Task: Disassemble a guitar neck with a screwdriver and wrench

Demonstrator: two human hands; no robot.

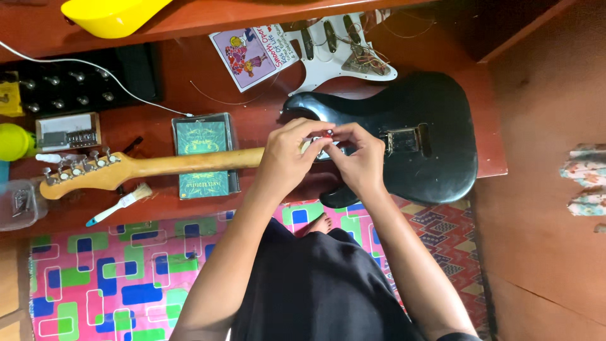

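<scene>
A black electric guitar body (416,136) with a pale wooden neck (183,165) lies flat across a dark red wooden desk (492,158). Its headstock (79,173) points left. Both hands meet above the spot where neck joins body. My left hand (287,158) and my right hand (360,161) pinch a small red-and-white part (327,134) between the fingertips. The guitar's pickup cavities under the hands are hidden.
A white pickguard (334,50) with loose wiring lies behind the body, next to an illustrated card (252,53). A green book in a clear case (203,155) sits under the neck. A small brush (123,203), black tuner strip (63,85), yellow object (110,16) and patterned floor mat (126,271) lie around.
</scene>
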